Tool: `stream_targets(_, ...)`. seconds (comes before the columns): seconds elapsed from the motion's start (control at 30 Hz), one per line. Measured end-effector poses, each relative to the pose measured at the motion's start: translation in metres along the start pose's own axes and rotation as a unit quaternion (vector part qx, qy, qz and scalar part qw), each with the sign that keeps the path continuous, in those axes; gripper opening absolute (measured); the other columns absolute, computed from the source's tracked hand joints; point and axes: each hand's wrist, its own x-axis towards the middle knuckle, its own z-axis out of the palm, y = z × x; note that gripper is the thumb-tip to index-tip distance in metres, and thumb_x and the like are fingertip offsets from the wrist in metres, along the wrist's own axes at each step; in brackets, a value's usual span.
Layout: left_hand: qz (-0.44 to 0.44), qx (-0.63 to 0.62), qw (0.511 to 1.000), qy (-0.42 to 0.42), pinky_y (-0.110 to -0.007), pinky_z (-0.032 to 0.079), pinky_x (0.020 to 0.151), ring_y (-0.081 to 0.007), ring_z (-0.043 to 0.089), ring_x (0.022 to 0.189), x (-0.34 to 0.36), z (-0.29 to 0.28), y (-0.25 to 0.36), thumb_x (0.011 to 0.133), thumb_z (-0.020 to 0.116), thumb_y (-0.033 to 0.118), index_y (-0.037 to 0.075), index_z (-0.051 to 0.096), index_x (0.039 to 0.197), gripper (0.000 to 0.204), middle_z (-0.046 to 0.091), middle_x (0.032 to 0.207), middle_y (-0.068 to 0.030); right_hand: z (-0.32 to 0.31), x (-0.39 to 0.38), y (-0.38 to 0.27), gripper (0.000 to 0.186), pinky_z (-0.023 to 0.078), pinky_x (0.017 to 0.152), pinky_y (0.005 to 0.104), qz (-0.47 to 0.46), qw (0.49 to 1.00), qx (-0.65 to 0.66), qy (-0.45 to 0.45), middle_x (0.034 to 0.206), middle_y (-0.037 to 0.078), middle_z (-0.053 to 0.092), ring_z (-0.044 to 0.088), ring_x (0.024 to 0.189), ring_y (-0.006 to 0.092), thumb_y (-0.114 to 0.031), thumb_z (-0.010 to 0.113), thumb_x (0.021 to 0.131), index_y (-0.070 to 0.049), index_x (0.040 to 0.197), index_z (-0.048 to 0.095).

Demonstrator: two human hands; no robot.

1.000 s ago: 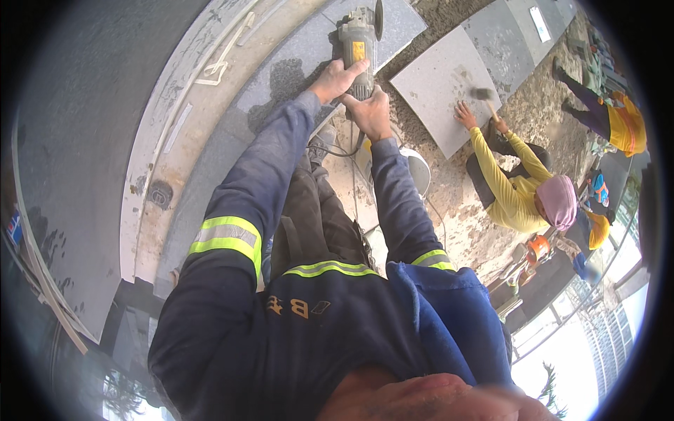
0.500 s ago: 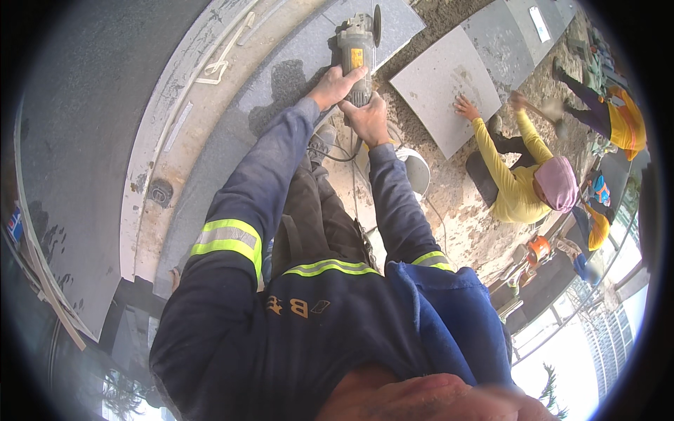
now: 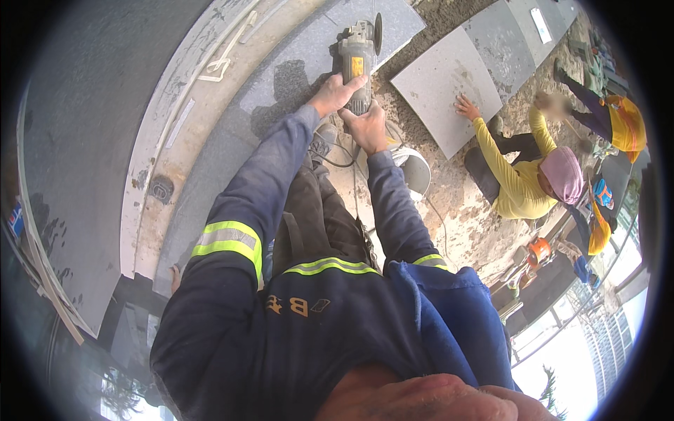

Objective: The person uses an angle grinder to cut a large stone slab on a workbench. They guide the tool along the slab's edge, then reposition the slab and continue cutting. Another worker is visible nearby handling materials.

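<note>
A grey angle grinder [image 3: 357, 50] with a disc at its far end lies over a speckled dark-grey stone slab [image 3: 397, 28], near the slab's edge. My left hand [image 3: 335, 94] grips the grinder body from the left, thumb across its top. Just below, my right hand [image 3: 367, 128] is closed on the rear of the same tool. A cable [image 3: 340, 165] loops down below my hands, past my legs. A white bucket [image 3: 417, 175] stands beside my right forearm, partly behind it.
A co-worker in a yellow top [image 3: 519, 193] crouches at the right, one hand on a light tile [image 3: 435, 84], the other blurred with a tool. More people [image 3: 621, 126] are farther right. A curved pale curb [image 3: 144, 189] runs along the left beside dark flooring.
The co-worker's mallet has swung from over the tile toward the right and is now blurred. My hands and the grinder have shifted slightly down toward me, still gripped alike.
</note>
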Motion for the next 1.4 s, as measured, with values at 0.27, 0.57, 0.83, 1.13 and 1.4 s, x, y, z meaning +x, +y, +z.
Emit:
stream_targets(0.27,-0.016,0.026,1.000,0.001,-0.034,0.056,0.086,-0.0183,0.070,0.096,-0.007,0.000,-0.004,0.099,0.066,0.057,-0.001,0.069,0.126,0.065,0.074,0.104,-0.0103,0.004,-0.004,0.014,0.052,0.058,0.074,0.0450,-0.011,1.000,0.014,0.000,0.077,0.025,0.071,0.073,0.076,0.0348,-0.031,0.084,0.074,0.011,0.091,0.059)
stream_targets(0.57,-0.020,0.022,1.000,0.003,-0.035,0.056,0.088,-0.0190,0.070,0.095,-0.012,0.005,-0.017,0.100,0.065,0.055,0.000,0.068,0.129,0.063,0.073,0.106,-0.0108,0.000,-0.017,0.005,0.047,0.058,0.076,0.0432,0.033,0.998,0.039,-0.039,0.082,0.024,0.073,0.075,0.078,0.0311,-0.027,0.083,0.075,0.011,0.094,0.061)
stream_targets(0.83,-0.012,0.019,1.000,0.002,-0.036,0.056,0.089,-0.0205,0.070,0.099,-0.019,0.009,-0.020,0.100,0.064,0.055,-0.002,0.067,0.128,0.063,0.073,0.107,-0.0123,0.002,-0.023,0.013,0.051,0.058,0.076,0.0434,0.005,0.999,0.033,-0.014,0.082,0.023,0.074,0.075,0.079,0.0328,-0.028,0.084,0.075,0.011,0.100,0.062)
stream_targets(1.13,-0.038,0.020,0.999,-0.008,-0.036,0.055,0.091,-0.0211,0.070,0.099,-0.026,0.011,-0.028,0.098,0.066,0.056,-0.002,0.068,0.127,0.065,0.073,0.108,-0.0135,-0.002,-0.038,0.003,0.049,0.058,0.075,0.0430,0.023,0.999,0.027,-0.015,0.083,0.023,0.074,0.075,0.078,0.0316,-0.027,0.085,0.077,0.010,0.098,0.061)
stream_targets(1.4,-0.030,0.002,0.999,-0.012,-0.037,0.055,0.093,-0.0221,0.070,0.102,-0.040,0.016,-0.013,0.099,0.065,0.055,-0.003,0.068,0.128,0.065,0.073,0.110,-0.0149,-0.005,-0.046,0.004,0.048,0.058,0.072,0.0416,0.033,0.999,0.013,-0.014,0.081,0.021,0.073,0.074,0.075,0.0293,-0.027,0.086,0.077,0.009,0.096,0.061)
